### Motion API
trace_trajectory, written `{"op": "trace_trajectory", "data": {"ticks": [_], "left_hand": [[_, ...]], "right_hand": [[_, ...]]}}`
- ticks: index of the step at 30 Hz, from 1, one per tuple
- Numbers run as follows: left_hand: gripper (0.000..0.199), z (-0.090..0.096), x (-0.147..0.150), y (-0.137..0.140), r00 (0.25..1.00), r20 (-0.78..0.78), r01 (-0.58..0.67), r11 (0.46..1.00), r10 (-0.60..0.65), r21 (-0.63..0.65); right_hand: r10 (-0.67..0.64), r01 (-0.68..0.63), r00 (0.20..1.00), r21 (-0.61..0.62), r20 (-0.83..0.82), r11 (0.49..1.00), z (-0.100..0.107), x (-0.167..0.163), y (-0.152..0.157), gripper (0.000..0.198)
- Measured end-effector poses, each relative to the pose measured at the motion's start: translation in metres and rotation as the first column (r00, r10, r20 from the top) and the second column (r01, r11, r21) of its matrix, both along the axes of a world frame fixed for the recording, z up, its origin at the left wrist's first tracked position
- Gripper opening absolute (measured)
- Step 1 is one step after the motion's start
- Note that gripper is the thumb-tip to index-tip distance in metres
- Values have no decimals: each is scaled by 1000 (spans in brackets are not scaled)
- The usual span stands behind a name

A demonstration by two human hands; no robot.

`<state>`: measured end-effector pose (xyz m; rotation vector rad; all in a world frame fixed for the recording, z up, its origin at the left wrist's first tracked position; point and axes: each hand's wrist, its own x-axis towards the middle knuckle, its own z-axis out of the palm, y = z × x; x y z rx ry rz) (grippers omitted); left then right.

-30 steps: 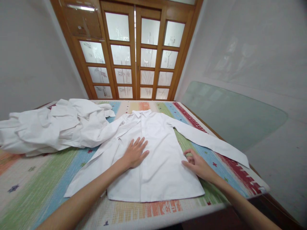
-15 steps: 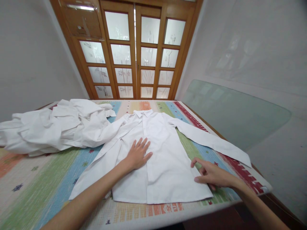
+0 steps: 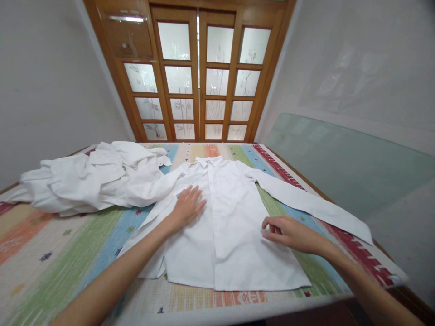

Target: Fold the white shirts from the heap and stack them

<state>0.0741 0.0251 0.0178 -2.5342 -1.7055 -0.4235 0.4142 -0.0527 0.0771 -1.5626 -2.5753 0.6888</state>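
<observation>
A white long-sleeved collared shirt point(image 3: 234, 226) lies front up on the bed, its collar toward the far end and its hem toward me. One sleeve stretches out to the right; the left side panel looks loosely folded. My left hand point(image 3: 186, 206) rests flat on the left half of its front, fingers extended. By the shirt's right side edge, my right hand point(image 3: 280, 232) is loosely curled, with a small gap between thumb and forefinger. No cloth shows between those fingers. Whether the fingertips touch the shirt is hard to tell.
A heap of crumpled white clothing point(image 3: 91, 179) lies at the left, against the shirt's left sleeve. Striped, patterned fabric point(image 3: 84, 253) covers the bed. A pale green glass-like panel point(image 3: 343, 158) stands along the right wall. Wooden doors point(image 3: 200, 77) with frosted panes close off the far end.
My left hand has slid slightly left over the shirt front. My right hand has moved up and inward from the lower side edge, its fingers curling closer together. The view has shifted slightly.
</observation>
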Motion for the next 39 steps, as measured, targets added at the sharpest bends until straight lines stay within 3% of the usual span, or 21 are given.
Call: {"op": "trace_trajectory", "data": {"ticks": [4,7,10,12,16,19,24,27,30,34,37,39], "left_hand": [[41,17,-45,16,972,-54,-218,966,227,140],[45,30,-83,20,936,-168,-287,947,309,143],[52,41,-115,14,920,-260,-284,956,292,71],[55,48,-131,7,915,-278,-274,956,292,100],[53,61,-158,-3,902,-302,-289,951,308,104],[55,70,-177,-7,917,-331,-224,974,224,38],[74,73,-192,-12,922,-370,-118,993,114,12],[64,77,-190,-13,929,-335,-140,987,157,75],[37,91,-190,-11,920,-241,-270,945,309,184],[31,118,-197,-2,830,116,-557,803,546,213],[30,131,-203,8,628,470,-712,702,620,26],[31,134,-206,16,456,663,-705,695,594,-138]], "right_hand": [[171,-156,978,128,-117,980,-13,-29,21,17],[276,-238,944,209,-180,949,-24,-45,36,15],[326,-276,925,247,-196,929,-31,-57,52,17],[332,-284,926,247,-179,926,-35,-64,63,19],[272,-245,958,232,-94,942,-36,-78,83,20],[217,-195,973,213,-83,957,-33,-93,97,19],[231,-198,950,167,-210,966,-31,-131,110,15],[284,-236,928,209,-242,949,-35,-156,112,13],[323,-236,906,307,-275,922,-35,-177,116,16],[309,-204,899,327,-311,923,-32,-197,132,18],[280,-187,923,330,-265,925,-38,-207,151,28],[225,-140,955,372,-195,918,-48,-210,164,39]]}}
